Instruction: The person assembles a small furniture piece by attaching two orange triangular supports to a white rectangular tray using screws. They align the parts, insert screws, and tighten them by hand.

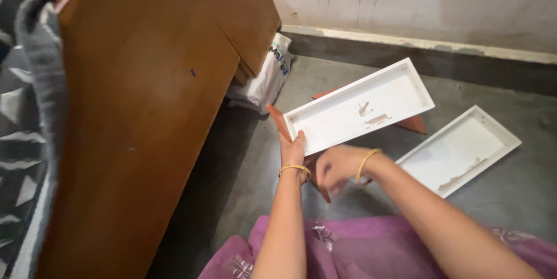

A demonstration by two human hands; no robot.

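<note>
1. Gripping the near short end of the long white rectangular wooden tray (360,108), your left hand (293,150) has its fingers up against the rim, which holds that end off the grey concrete floor (255,157) and leaves the open face turned up toward you.
2. Your right hand (336,166) sits just beside the left, below the tray's near corner, curled with the fingers tucked in; I cannot tell whether it pinches something small or only rests closed.
3. A reddish-brown wooden board (278,121) lies under the tray, its edge showing at the left and another corner poking out on the far side, so the tray seems to lean on it rather than lie flat.
4. Scuffed brown patches mark the tray's white inner face, where the paint is gone.
5. A second white rectangular tray (458,150) lies flat on the floor to your right, well apart from your hands, also worn along one inner edge.
6. At your left a large brown wooden panel (145,111) stands tilted, with a white plastic bag (267,79) wedged behind it against the wall (435,0).
7. Your purple garment (371,250) covers your lap below both arms.
</note>
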